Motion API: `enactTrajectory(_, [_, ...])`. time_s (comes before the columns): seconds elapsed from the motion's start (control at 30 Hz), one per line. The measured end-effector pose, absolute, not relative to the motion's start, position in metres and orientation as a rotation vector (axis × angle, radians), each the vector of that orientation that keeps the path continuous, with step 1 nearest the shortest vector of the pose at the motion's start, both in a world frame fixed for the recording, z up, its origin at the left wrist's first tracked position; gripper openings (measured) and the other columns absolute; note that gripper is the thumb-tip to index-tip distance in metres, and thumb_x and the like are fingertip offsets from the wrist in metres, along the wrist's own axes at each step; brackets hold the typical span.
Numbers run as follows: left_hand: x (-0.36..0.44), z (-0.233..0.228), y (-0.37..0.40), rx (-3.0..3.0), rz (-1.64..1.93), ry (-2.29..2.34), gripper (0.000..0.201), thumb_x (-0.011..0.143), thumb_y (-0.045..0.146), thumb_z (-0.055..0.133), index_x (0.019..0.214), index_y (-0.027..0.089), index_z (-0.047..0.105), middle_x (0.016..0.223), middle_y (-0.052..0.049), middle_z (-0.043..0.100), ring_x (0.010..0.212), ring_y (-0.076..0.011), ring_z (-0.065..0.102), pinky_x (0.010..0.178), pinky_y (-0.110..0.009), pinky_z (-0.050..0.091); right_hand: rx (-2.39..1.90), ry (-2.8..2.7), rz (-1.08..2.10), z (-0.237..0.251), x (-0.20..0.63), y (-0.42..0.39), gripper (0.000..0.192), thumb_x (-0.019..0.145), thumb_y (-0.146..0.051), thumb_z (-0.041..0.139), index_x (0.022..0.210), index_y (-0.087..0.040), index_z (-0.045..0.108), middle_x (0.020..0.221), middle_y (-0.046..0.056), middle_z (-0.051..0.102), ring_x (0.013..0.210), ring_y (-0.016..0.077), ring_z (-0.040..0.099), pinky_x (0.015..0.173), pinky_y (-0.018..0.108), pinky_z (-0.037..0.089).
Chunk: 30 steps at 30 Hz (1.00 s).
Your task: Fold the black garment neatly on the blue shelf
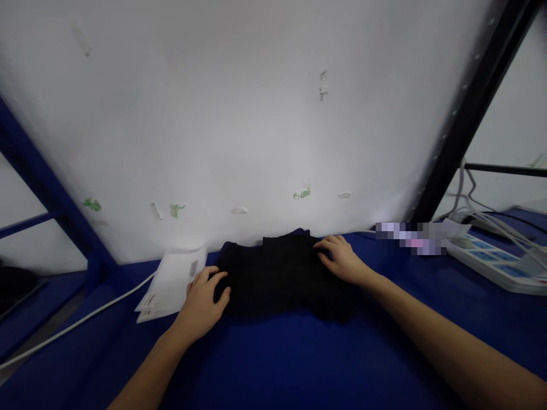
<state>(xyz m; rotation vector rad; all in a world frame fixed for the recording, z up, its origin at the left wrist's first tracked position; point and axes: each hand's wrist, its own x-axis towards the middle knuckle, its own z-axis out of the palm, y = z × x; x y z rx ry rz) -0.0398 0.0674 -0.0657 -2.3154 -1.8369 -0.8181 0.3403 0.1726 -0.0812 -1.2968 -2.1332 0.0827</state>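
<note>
Left hand (207, 299): fingers bent, at the left edge of the black cloth (273, 273). Thumb and index tips sit apart, dark cloth showing in the gap; can't tell if they grip it. Right hand (339, 259): fingertips on the cloth's upper right part, thumb just below the index; can't tell if fabric is pinched or only pressed.

Cloth lies between the two hands, lower center of frame, flat-ish with an uneven outline. Bottom edge is irregular, lower right corner hangs toward the viewer side. Dark navy bit shows along its top edge. Folds hard to read, too dark.

Under it: blue table (273, 364). Left of the cloth, white papers (175, 279) with small printed labels, partly behind the left hand. White cable (85, 316) runs from them to the left frame edge.

Right side: pixelated patch, content unreadable, then a white box (499, 267) with blue patches, loose cables (491, 213) above it.

Behind: white wall (256, 114) with scuffs and green remnants. Blue post (47, 171) at left, black post (470, 114) at upper right.
</note>
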Motion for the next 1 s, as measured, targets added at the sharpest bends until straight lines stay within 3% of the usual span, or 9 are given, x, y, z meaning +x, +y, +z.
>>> enactTrajectory(0.2, [-0.038,-0.063,0.065,-2.321,-0.802,-1.881,0.034,0.093,0.032,0.052,0.122,0.021,0.064,0.129,-0.011,0.055,0.124,-0.0330,0.052,0.103,-0.056,0.041,-1.112,-2.109,-0.112,-0.044,0.342,0.144,0.007,0.085,-0.028,0.062,0.086,-0.025,0.067,0.130,0.011,0.054,0.127,0.0370,0.040,0.103,0.058,0.034])
enactTrajectory(0.27, [-0.037,-0.063,0.065,-2.320,-0.798,-1.890,0.034,0.092,0.032,0.052,0.122,0.021,0.064,0.129,-0.011,0.055,0.124,-0.0330,0.052,0.103,-0.056,0.041,-0.964,-2.136,-0.125,-0.031,0.340,0.130,0.009,0.085,-0.031,0.064,0.080,-0.024,0.065,0.131,0.011,0.053,0.127,0.0360,0.041,0.104,0.055,0.035])
enactTrajectory(0.37, [-0.038,-0.065,0.066,-2.316,-0.804,-1.879,0.033,0.093,0.032,0.053,0.122,0.020,0.063,0.129,-0.012,0.055,0.123,-0.0325,0.052,0.102,-0.055,0.041,-0.843,-2.354,0.221,-0.020,0.333,0.112,0.022,0.089,-0.036,0.063,0.072,-0.022,0.063,0.104,0.009,0.062,0.099,0.0257,0.058,0.088,0.040,0.047])
enactTrajectory(0.47, [-0.039,-0.067,0.066,-2.316,-0.837,-1.836,0.034,0.093,0.032,0.053,0.124,0.021,0.063,0.130,-0.011,0.055,0.123,-0.0312,0.052,0.102,-0.053,0.042,-0.866,-2.640,0.658,-0.023,0.322,0.104,0.028,0.089,-0.043,0.065,0.072,-0.021,0.067,0.087,0.004,0.062,0.076,0.0175,0.060,0.069,0.029,0.047])
enactTrajectory(0.73, [-0.032,-0.058,0.063,-2.303,-0.932,-1.787,0.032,0.092,0.029,0.054,0.122,0.023,0.063,0.128,-0.010,0.056,0.123,-0.0310,0.052,0.103,-0.053,0.040,-0.998,-2.680,0.718,-0.036,0.311,0.105,0.027,0.093,-0.037,0.060,0.074,-0.019,0.067,0.088,0.003,0.058,0.071,0.0134,0.056,0.062,0.026,0.041])
enactTrajectory(0.9, [-0.023,-0.033,0.049,-2.232,-1.178,-1.615,0.023,0.098,0.027,0.045,0.103,0.024,0.067,0.113,-0.005,0.064,0.111,-0.0264,0.059,0.099,-0.047,0.041,-0.984,-2.674,0.704,-0.037,0.311,0.105,0.030,0.094,-0.036,0.057,0.071,-0.019,0.064,0.085,0.002,0.057,0.070,0.0127,0.055,0.063,0.026,0.041])
enactTrajectory(1.0, [-0.019,-0.022,0.040,-2.296,-1.311,-1.511,0.030,0.099,0.027,0.040,0.076,0.021,0.059,0.085,-0.003,0.064,0.086,-0.0213,0.062,0.086,-0.041,0.044,-0.979,-2.671,0.702,-0.037,0.310,0.105,0.031,0.095,-0.036,0.056,0.070,-0.018,0.063,0.085,0.002,0.057,0.070,0.0131,0.055,0.064,0.027,0.041])
